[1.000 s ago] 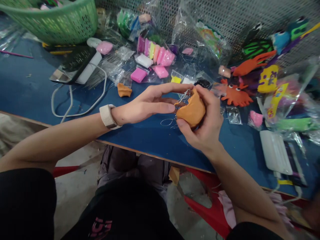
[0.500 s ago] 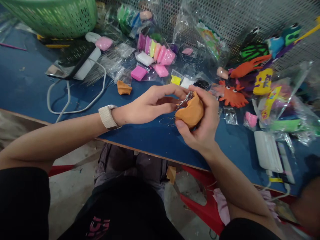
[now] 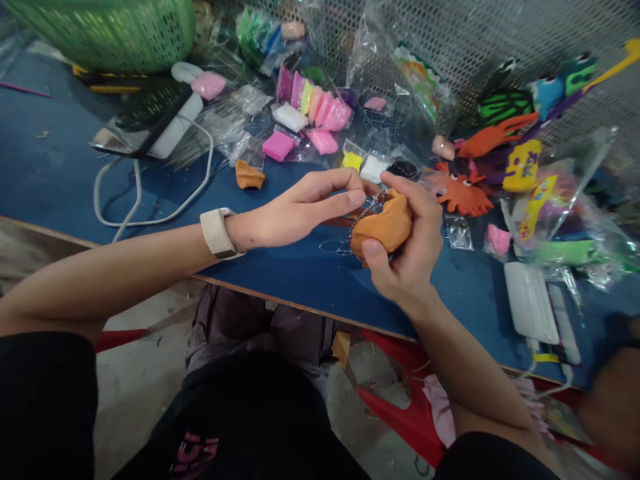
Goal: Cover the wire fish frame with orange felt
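Observation:
My right hand (image 3: pixel 417 243) is closed around a lump of orange-brown modelling clay (image 3: pixel 383 227), thumb in front and fingers behind. Twisted silver wire (image 3: pixel 373 205) runs along the clay's left edge, with thin loops sticking out below left. My left hand (image 3: pixel 310 207) reaches in from the left, its fingers stretched out to the wire side of the clay. Its thumb is held apart from the clay; some of its fingertips are hidden behind the wire and clay. A smaller piece of the same clay (image 3: pixel 249 175) lies on the blue table (image 3: pixel 280 273), left of the hands.
Several wrapped clay packs (image 3: pixel 323 113) lie behind the hands. A green basket (image 3: pixel 135 40), a tablet-like device (image 3: pixel 150 127) and a white cable (image 3: pixel 163 223) are at left. An orange clay crab (image 3: pixel 465 190), plastic bags and a white power bank (image 3: pixel 531 303) are at right.
My left thumb has lifted away from the wire and lies straighter. My right hand has turned the clay slightly and shifted a little to the right.

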A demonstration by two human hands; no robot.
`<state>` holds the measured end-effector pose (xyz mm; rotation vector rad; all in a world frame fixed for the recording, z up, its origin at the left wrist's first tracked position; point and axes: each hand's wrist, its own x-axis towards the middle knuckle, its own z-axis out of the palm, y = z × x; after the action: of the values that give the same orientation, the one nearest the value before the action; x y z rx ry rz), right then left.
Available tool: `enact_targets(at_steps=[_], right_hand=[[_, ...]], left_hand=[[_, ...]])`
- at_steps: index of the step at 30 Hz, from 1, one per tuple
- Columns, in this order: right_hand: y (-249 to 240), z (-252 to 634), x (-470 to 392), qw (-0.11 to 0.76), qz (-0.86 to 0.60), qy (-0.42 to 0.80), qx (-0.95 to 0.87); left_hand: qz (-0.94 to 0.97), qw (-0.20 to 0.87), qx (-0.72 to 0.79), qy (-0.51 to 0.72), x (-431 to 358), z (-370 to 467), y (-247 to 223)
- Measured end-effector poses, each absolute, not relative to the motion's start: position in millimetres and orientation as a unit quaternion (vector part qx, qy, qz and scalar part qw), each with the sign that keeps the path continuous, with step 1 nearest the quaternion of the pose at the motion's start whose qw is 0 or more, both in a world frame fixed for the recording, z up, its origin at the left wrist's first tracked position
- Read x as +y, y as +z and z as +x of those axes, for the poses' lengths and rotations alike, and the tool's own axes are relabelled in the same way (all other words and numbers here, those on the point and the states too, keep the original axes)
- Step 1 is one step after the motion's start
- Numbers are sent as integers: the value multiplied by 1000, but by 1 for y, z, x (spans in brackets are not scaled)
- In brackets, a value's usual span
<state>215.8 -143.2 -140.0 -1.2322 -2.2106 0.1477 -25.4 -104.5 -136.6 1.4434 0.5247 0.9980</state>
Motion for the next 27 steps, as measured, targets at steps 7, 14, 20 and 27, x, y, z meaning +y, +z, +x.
enact_targets(at_steps=[7,14,20,27], right_hand=[[-137,211,-140,340,-424,31,-839],[-137,208,-141,349,-399,17,-847],[-144,209,-147,327,-453,30,-829],[-149,212,-146,376,-441,45,-814]], left_hand=[[641,589,221,439,-105,-28,-135],[649,574,223,446,-105,-28,-135],[665,561,220,443,-108,-29,-130],[652,568,220,452,-109,-26,-134]])
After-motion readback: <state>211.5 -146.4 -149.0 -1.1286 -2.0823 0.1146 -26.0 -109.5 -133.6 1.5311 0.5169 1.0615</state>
